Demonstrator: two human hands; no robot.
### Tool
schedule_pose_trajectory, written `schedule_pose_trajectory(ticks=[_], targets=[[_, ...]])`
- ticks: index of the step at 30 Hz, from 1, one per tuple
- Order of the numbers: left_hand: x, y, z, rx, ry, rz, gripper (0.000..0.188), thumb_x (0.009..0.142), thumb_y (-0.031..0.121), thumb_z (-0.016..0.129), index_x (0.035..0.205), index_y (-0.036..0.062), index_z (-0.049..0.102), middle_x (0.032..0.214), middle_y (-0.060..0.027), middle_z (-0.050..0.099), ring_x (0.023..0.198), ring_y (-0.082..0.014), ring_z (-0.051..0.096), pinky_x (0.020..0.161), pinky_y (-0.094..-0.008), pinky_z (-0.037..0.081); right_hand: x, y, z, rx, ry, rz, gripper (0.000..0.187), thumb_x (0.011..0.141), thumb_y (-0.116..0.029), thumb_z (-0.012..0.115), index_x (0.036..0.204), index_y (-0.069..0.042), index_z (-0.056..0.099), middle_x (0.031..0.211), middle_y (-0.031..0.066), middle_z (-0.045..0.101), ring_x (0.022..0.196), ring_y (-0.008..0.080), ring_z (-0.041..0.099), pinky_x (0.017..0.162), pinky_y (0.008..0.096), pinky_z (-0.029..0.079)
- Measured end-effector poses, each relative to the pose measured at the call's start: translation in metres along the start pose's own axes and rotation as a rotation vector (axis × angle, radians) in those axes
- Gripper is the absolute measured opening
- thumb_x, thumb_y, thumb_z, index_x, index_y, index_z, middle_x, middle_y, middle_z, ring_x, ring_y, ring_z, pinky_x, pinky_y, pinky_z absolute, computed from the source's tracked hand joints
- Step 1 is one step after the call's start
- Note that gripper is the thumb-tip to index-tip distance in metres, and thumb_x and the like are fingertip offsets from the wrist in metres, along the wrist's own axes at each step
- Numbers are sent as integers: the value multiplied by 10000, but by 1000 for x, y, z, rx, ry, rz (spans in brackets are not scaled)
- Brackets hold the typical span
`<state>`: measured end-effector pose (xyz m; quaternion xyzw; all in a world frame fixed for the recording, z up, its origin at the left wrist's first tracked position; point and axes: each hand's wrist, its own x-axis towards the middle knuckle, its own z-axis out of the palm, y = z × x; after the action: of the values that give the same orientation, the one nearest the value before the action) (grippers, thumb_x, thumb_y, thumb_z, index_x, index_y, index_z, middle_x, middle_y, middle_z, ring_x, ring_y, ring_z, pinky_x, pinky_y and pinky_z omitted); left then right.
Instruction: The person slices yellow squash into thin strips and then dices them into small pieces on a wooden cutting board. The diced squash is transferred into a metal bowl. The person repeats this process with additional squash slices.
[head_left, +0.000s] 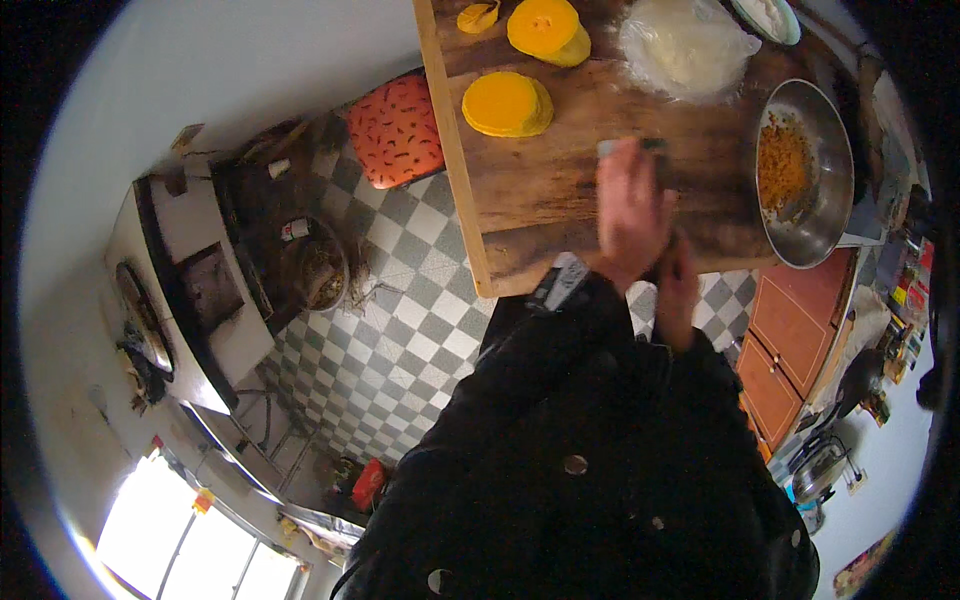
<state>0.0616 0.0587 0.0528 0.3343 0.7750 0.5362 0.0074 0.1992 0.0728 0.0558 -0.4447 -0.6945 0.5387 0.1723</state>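
Note:
My left hand reaches over the wooden board, its fingers smeared by motion. Around its fingertips shows a flat dark and pale-grey object whose kind I cannot make out. Close behind it, at the board's near edge, is my right hand, also blurred. Something dark lies between the two hands, too blurred to name. To the left on the board are two cut orange pumpkin pieces, one nearer and one farther. A steel bowl with orange crumbs sits at the right.
A plastic bag of pale dough and a small bowl of white powder stand at the far right. An orange patterned stool is left of the board. Reddish cabinets stand on the right, a stove on the left.

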Motion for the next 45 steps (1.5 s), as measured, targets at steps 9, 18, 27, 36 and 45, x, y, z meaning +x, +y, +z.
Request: schedule_pose_trajectory(ticks=[9,18,27,36,45], targets=[[34,139,154,-93,-254,410,354,743,229,685,1013,12,613,1103,-171,538,1103,-367,459,1008,-462,366,18,-42,-194,-26,265,180,391,1004,-158,454,1370,-25,416,867,26,592,634,59,479,538,220,377],[65,150,254,174,-266,395,154,814,192,610,882,61,655,949,-123,561,1018,-309,501,1008,-498,315,-10,-29,-296,-23,406,263,345,989,-133,471,1321,-38,493,794,0,552,623,55,463,530,217,372],[49,151,230,309,-405,306,308,869,221,542,1124,66,616,1271,-200,514,1217,-357,446,1042,-518,296,1,-6,-340,187,383,171,393,983,-196,512,1334,-24,471,907,9,583,674,85,467,596,237,401],[26,57,87,-466,44,-373,428,835,93,593,1248,18,511,1260,-211,503,1128,-389,476,953,-458,407,45,-18,-236,39,2,16,445,955,-180,547,1347,6,448,1138,88,563,912,137,514,759,258,426],[-134,-51,-107,463,478,-509,529,937,141,509,1405,-28,330,1464,-250,284,1361,-395,284,1118,-461,250,44,14,-26,-292,-479,-462,449,951,-177,549,1381,-83,458,1284,169,560,1108,303,573,921,368,458]])
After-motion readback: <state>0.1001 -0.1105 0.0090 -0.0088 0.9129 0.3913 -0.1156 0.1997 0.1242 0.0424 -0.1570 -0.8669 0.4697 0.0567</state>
